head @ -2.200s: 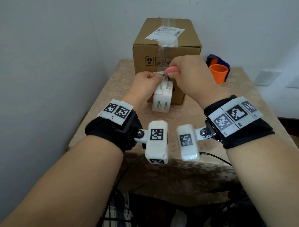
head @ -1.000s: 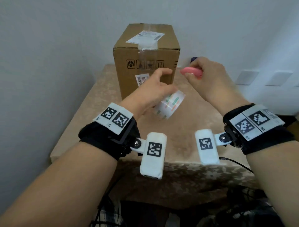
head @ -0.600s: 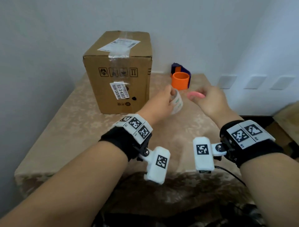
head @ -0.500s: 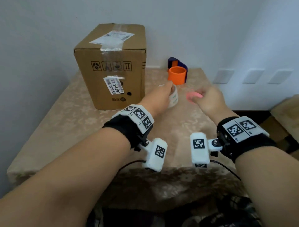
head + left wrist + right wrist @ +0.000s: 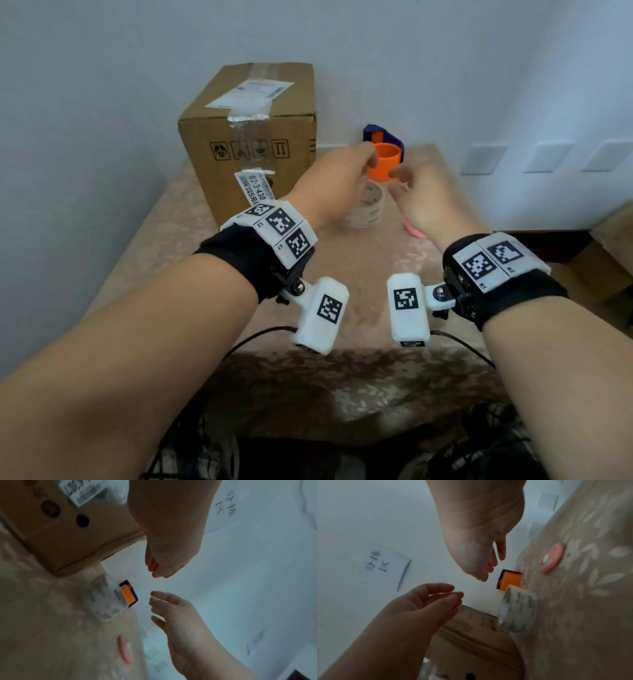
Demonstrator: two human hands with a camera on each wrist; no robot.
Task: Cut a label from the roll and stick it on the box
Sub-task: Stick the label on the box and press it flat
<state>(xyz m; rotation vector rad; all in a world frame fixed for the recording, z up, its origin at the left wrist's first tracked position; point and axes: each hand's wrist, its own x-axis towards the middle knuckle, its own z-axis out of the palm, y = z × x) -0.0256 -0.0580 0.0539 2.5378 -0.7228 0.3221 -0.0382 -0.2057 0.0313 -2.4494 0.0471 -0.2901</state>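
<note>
Your left hand (image 5: pixel 337 178) covers the near-left part of the label roll (image 5: pixel 364 209) in the head view, and your right hand (image 5: pixel 423 198) hides most of the pink cutter (image 5: pixel 412 229), so only a sliver shows; the stuck label (image 5: pixel 255 185) on the box (image 5: pixel 246 144) is cut across its lower end by your wristband; the left wrist view smears the roll's print beyond reading; the handwriting on the wall note (image 5: pixel 383 562) is too blurred to read.

Head above; wrists close, perhaps sideways.
</note>
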